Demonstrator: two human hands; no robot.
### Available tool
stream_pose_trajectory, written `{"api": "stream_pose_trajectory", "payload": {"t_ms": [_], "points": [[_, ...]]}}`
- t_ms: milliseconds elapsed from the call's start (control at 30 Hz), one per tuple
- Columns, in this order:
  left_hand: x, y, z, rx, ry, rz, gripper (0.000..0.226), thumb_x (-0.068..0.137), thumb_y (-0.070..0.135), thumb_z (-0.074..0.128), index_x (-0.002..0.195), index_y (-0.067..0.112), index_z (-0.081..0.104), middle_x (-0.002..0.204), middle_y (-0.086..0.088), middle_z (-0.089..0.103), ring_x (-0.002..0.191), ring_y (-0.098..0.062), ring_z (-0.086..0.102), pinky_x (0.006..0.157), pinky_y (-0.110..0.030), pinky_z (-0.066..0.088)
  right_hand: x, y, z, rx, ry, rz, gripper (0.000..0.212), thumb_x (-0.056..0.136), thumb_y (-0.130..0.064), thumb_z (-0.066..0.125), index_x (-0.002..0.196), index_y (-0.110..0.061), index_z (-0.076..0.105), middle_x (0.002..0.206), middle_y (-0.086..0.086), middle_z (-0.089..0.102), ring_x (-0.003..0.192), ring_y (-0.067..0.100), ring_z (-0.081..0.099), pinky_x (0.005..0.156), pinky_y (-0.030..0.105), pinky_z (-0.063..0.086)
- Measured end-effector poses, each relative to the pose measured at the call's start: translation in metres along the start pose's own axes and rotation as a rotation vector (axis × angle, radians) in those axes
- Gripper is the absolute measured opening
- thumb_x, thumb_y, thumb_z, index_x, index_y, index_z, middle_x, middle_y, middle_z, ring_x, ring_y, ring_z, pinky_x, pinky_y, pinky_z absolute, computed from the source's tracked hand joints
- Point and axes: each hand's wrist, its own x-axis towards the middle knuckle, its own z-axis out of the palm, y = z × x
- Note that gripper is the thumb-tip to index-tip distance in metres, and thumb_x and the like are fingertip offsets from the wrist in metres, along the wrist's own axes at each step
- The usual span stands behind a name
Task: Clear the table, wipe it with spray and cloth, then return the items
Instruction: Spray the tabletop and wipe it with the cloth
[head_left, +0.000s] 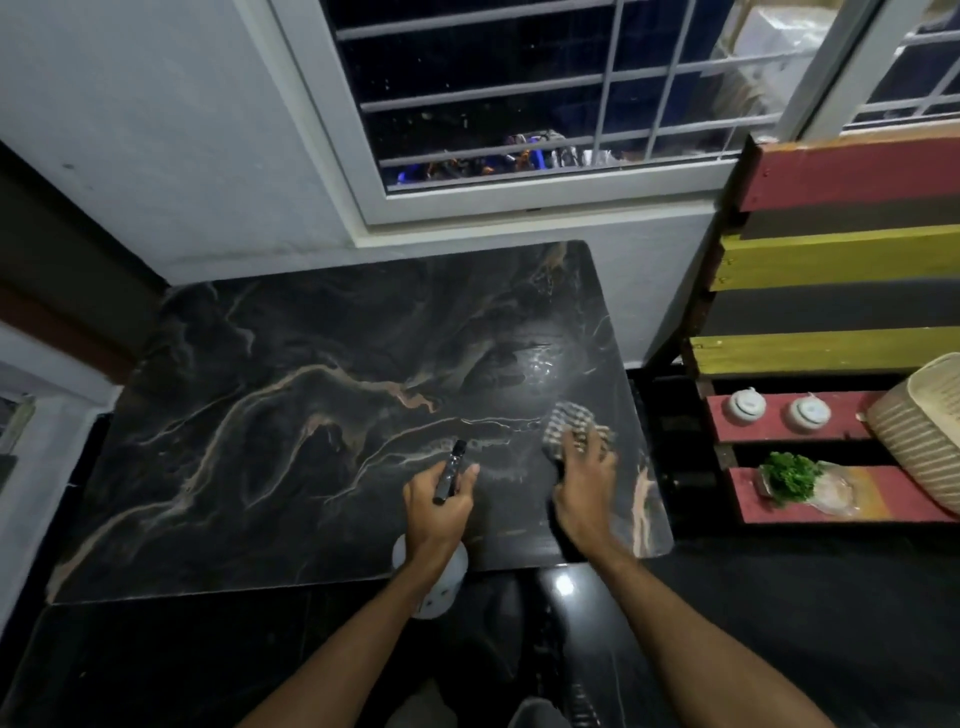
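Observation:
A black marble-patterned table (291, 415) stands against the wall under the window. My left hand (439, 501) grips a spray bottle (439, 582) with a white body and a black nozzle, held over the table's near edge. My right hand (584, 483) presses flat on a checked cloth (569, 423) lying on the table's right side. A wet shine shows on the surface just beyond the cloth. On the slatted bench to the right sit two small white pots (745, 408), a green plant sprig (789, 475) on plastic, and a cream woven basket (924, 431).
The bench (831, 260) has red, yellow and dark slats and stands close to the table's right edge. A barred window (545, 104) is behind the table. Dark glossy floor lies in front, and a white ledge sits at the left.

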Motion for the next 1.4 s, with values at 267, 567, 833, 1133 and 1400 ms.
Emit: {"api": "stream_pose_trajectory", "payload": {"t_ms": [267, 567, 833, 1133, 1400], "points": [[0.066, -0.027, -0.063, -0.045, 0.096, -0.100, 0.033, 0.090, 0.030, 0.076, 0.068, 0.007, 0.064, 0.066, -0.012, 0.064, 0.065, -0.018, 0.061, 0.066, -0.030, 0.051, 0.049, -0.056, 0.029, 0.032, 0.044, 0.057, 0.083, 0.066, 0.001, 0.058, 0.146, -0.016, 0.041, 0.155, 0.017, 0.023, 0.114, 0.040, 0.036, 0.101, 0.051, 0.040], [0.143, -0.057, -0.150, -0.040, 0.171, -0.068, 0.049, 0.089, 0.018, 0.076, 0.051, 0.021, 0.045, 0.047, 0.009, 0.048, 0.048, -0.013, 0.049, 0.061, -0.036, 0.047, 0.072, -0.192, 0.105, 0.054, -0.018, -0.039, 0.086, 0.070, 0.002, 0.054, 0.151, -0.016, 0.032, 0.158, 0.018, 0.015, 0.124, 0.041, 0.029, 0.108, 0.050, 0.035], [0.207, -0.094, -0.217, -0.116, 0.218, -0.071, 0.025, 0.085, 0.021, 0.077, 0.065, 0.016, 0.062, 0.061, 0.000, 0.065, 0.065, -0.025, 0.066, 0.071, -0.049, 0.057, 0.098, -0.311, 0.170, -0.085, -0.262, -0.765, 0.076, 0.076, -0.007, 0.051, 0.148, -0.027, 0.039, 0.155, 0.010, 0.030, 0.114, 0.035, 0.041, 0.095, 0.045, 0.043], [0.245, -0.085, -0.243, -0.102, 0.268, -0.065, 0.029, 0.086, 0.018, 0.079, 0.062, 0.023, 0.062, 0.061, 0.004, 0.068, 0.064, -0.016, 0.067, 0.072, -0.042, 0.058, 0.149, -0.352, 0.184, -0.159, -0.260, -0.801, 0.071, 0.075, -0.014, 0.054, 0.144, -0.027, 0.044, 0.155, 0.010, 0.033, 0.110, 0.034, 0.044, 0.096, 0.044, 0.041], [0.246, -0.051, -0.185, -0.123, 0.113, 0.006, 0.025, 0.088, 0.022, 0.078, 0.067, 0.019, 0.064, 0.063, 0.002, 0.067, 0.064, -0.018, 0.067, 0.067, -0.043, 0.059, 0.141, -0.234, 0.109, -0.106, -0.013, -0.237, 0.081, 0.069, -0.006, 0.052, 0.149, -0.020, 0.040, 0.156, 0.018, 0.028, 0.110, 0.041, 0.042, 0.098, 0.049, 0.041]]}}
